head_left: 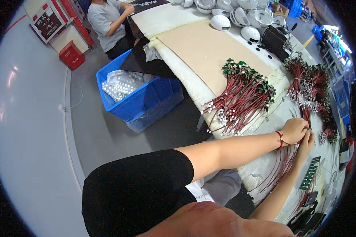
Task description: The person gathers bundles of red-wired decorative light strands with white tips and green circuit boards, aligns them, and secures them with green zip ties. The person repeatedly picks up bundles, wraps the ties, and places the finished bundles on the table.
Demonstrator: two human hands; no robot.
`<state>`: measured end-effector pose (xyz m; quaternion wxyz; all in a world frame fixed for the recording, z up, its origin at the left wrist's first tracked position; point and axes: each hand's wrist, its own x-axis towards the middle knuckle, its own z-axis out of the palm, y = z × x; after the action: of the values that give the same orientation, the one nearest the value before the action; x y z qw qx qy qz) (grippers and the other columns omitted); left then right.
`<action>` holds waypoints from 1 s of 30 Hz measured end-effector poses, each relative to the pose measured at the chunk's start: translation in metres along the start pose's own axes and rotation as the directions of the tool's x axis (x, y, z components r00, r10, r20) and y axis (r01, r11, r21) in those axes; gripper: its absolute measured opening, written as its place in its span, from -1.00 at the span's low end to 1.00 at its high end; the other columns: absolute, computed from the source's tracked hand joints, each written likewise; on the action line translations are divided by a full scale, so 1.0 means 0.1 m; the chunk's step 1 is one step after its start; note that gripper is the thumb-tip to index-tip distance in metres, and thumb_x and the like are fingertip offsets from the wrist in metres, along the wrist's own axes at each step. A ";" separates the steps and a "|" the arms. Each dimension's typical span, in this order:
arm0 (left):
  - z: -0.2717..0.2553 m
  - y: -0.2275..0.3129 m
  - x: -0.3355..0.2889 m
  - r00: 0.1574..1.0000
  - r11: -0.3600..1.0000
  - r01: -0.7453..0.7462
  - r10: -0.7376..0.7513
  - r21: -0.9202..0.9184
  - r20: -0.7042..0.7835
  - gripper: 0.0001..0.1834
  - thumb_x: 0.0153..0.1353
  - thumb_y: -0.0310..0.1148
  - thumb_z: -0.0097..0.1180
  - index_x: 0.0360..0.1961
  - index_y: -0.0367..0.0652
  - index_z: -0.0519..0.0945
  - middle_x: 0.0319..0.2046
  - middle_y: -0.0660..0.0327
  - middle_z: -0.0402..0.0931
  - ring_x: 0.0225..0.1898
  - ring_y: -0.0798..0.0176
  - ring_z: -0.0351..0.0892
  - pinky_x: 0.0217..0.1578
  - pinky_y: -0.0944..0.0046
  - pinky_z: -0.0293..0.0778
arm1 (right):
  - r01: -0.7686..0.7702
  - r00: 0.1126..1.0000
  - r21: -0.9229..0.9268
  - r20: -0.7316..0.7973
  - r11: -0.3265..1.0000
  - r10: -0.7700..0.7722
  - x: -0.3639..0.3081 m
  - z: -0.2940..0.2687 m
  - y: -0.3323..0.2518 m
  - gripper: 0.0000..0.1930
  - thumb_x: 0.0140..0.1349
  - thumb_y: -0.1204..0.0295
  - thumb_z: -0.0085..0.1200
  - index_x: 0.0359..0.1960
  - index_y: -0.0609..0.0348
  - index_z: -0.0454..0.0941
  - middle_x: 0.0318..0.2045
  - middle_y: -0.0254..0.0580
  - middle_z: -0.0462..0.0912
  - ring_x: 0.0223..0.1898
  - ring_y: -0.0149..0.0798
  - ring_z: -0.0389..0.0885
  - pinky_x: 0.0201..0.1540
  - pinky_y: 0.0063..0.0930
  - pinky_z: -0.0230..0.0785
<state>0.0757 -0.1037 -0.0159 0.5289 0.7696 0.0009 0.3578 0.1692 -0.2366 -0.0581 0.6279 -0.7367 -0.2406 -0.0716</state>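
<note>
Over the right side of the worktable, my two hands meet on a bundle of dark red wires [305, 113]. My left hand [295, 131], with a red cord bracelet at its wrist, is closed with fingertips pinched on the bundle. Touching it from the near side, my right hand [306, 143] is closed on the same wires. White connectors show at the far end of the bundle, and loose wire lengths [280, 164] trail toward the table edge below my hands. Left of them lies a large pile of red wires with small green circuit boards [247, 94].
More tied wire bundles [298, 75] lie at the far right. A green circuit-board panel [310, 173] rests near my right forearm. White plastic shells [249, 17] and a black box [276, 40] stand at the back. A blue bin [140, 103] and another person [106, 23] are to the left.
</note>
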 end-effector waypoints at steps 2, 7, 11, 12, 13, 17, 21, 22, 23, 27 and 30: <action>0.00 0.02 0.00 1.000 1.000 -0.011 0.011 -0.006 0.012 -0.81 0.01 -0.34 0.00 -0.44 -0.19 0.60 -0.44 0.04 0.56 -0.33 -0.06 0.54 -0.30 0.02 0.45 | -0.015 1.000 -0.014 0.009 1.000 0.015 0.01 -0.06 0.00 -0.76 0.33 0.32 -0.07 -0.17 0.26 0.49 -0.37 -0.38 0.51 -0.42 -0.60 0.37 -0.45 -0.72 0.23; -0.03 0.05 0.02 1.000 1.000 0.006 -0.006 -0.001 -0.006 -0.83 -0.03 -0.35 0.02 -0.48 -0.19 0.60 -0.48 0.04 0.56 -0.38 -0.04 0.56 -0.34 0.03 0.47 | -0.087 0.992 -0.023 0.086 0.996 0.089 -0.02 -0.07 -0.25 -0.77 0.32 0.34 -0.05 -0.16 0.27 0.50 -0.36 -0.35 0.53 -0.42 -0.56 0.41 -0.38 -0.71 0.29; -0.06 0.10 0.02 0.999 0.999 0.037 -0.037 0.011 -0.027 -0.84 -0.06 -0.36 0.04 -0.51 -0.20 0.60 -0.51 0.03 0.56 -0.42 -0.05 0.56 -0.37 0.02 0.47 | -0.117 0.989 0.045 0.090 0.992 0.113 -0.10 -0.01 -0.42 -0.76 0.30 0.33 -0.02 -0.18 0.28 0.51 -0.44 -0.42 0.48 -0.49 -0.61 0.33 -0.45 -0.73 0.18; -0.06 0.10 0.03 0.999 0.999 0.036 -0.036 0.018 -0.028 -0.84 -0.06 -0.36 0.04 -0.51 -0.21 0.59 -0.51 0.03 0.56 -0.42 -0.06 0.56 -0.37 0.02 0.46 | -0.103 0.993 0.038 0.069 0.994 0.100 -0.11 0.02 -0.42 -0.77 0.31 0.33 -0.02 -0.19 0.27 0.51 -0.49 -0.47 0.44 -0.52 -0.64 0.27 -0.49 -0.72 0.09; -0.07 0.10 0.03 0.999 0.999 0.036 -0.035 0.025 -0.028 -0.84 -0.06 -0.36 0.04 -0.51 -0.21 0.59 -0.51 0.02 0.56 -0.43 -0.06 0.56 -0.38 0.02 0.46 | -0.088 0.995 0.030 0.048 0.996 0.087 -0.11 0.05 -0.42 -0.77 0.31 0.33 -0.02 -0.20 0.26 0.52 -0.54 -0.52 0.41 -0.55 -0.66 0.20 -0.54 -0.71 0.01; -0.09 0.11 0.02 0.998 0.999 0.037 -0.037 -0.007 -0.058 -0.84 -0.03 -0.38 0.03 -0.51 -0.24 0.58 -0.51 0.00 0.55 -0.41 -0.08 0.55 -0.35 0.02 0.45 | -0.088 0.996 0.012 0.004 0.996 0.088 -0.12 0.11 -0.45 -0.76 0.30 0.34 -0.02 -0.18 0.27 0.51 -0.49 -0.48 0.45 -0.52 -0.64 0.26 -0.52 -0.72 0.06; -0.09 0.17 0.00 1.000 0.996 0.013 -0.013 -0.093 -0.007 -0.84 0.02 -0.39 0.00 -0.47 -0.25 0.56 -0.49 -0.02 0.55 -0.37 -0.09 0.54 -0.31 0.01 0.44 | -0.089 0.995 0.042 0.038 0.995 0.088 -0.05 -0.07 -0.38 -0.74 0.30 0.34 -0.02 -0.12 0.30 0.50 -0.34 -0.37 0.55 -0.42 -0.58 0.40 -0.44 -0.73 0.21; -0.09 0.18 -0.01 1.000 0.994 0.006 -0.005 -0.112 0.009 -0.84 0.03 -0.39 -0.01 -0.45 -0.25 0.55 -0.48 -0.02 0.54 -0.36 -0.09 0.54 -0.30 0.01 0.44 | -0.084 0.995 0.045 0.056 0.995 0.081 -0.04 -0.08 -0.40 -0.73 0.30 0.34 -0.02 -0.12 0.30 0.50 -0.33 -0.36 0.55 -0.41 -0.58 0.40 -0.43 -0.74 0.21; -0.09 0.20 -0.01 1.000 0.995 0.000 0.001 -0.102 0.011 -0.84 0.04 -0.39 -0.01 -0.44 -0.24 0.55 -0.47 -0.02 0.54 -0.36 -0.09 0.53 -0.30 0.01 0.43 | -0.063 0.998 0.038 0.030 0.997 0.062 -0.06 -0.08 -0.41 -0.74 0.31 0.36 -0.04 -0.11 0.30 0.50 -0.31 -0.36 0.55 -0.38 -0.58 0.40 -0.41 -0.74 0.22; -0.06 0.19 -0.02 1.000 0.997 -0.029 0.029 -0.067 0.010 -0.84 0.05 -0.37 -0.01 -0.42 -0.23 0.54 -0.45 0.00 0.54 -0.34 -0.09 0.53 -0.30 0.00 0.43 | -0.074 0.995 -0.024 0.067 0.997 0.075 -0.08 -0.10 -0.50 -0.74 0.33 0.36 -0.09 -0.10 0.29 0.49 -0.30 -0.37 0.55 -0.35 -0.57 0.42 -0.33 -0.72 0.26; -0.08 0.18 -0.01 0.999 0.998 -0.043 0.042 -0.043 -0.003 -0.83 0.06 -0.35 -0.01 -0.45 -0.23 0.52 -0.46 0.01 0.54 -0.35 -0.09 0.53 -0.31 -0.01 0.43 | -0.070 0.991 0.003 0.112 0.998 0.069 -0.05 -0.10 -0.44 -0.73 0.34 0.35 -0.11 -0.10 0.30 0.48 -0.26 -0.33 0.54 -0.31 -0.55 0.43 -0.29 -0.70 0.29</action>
<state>0.0638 -0.1052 -0.0006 0.5375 0.7575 -0.0225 0.3699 0.1470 -0.2434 -0.0187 0.6181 -0.7454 -0.2496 -0.0075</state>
